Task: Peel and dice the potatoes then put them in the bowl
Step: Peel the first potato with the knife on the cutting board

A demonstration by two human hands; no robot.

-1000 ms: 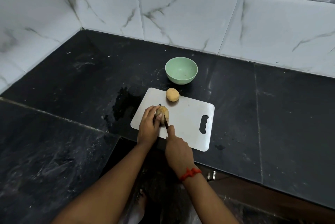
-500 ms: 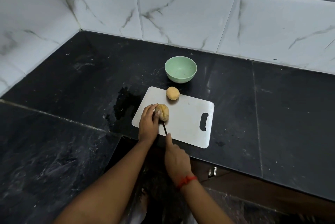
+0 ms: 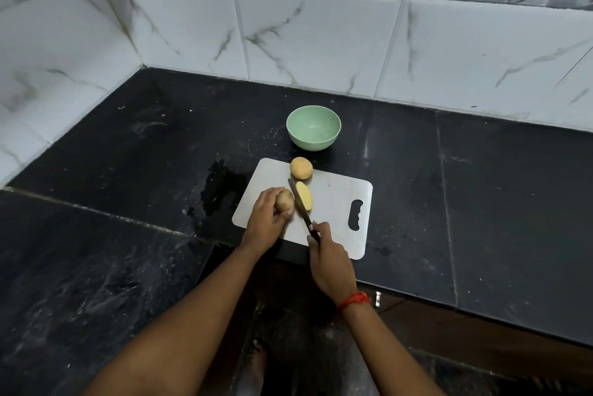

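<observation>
Now the left hand (image 3: 268, 219) curls its fingers round a brown-skinned potato half (image 3: 285, 200) on the smooth grey cutting board (image 3: 337, 212); right hand (image 3: 330, 264) clamps the knife (image 3: 297, 198) beside the pale-yellow oval cut piece (image 3: 304, 196).

- Dim, soft indoor light; shadows diffuse.
- Faint sheen on black bench (image 3: 481, 171).
- Wide-angle bowing at edges; wall tiles (image 3: 321, 42) slightly soft, centre sharp.
- Area below bench edge darkest.
</observation>
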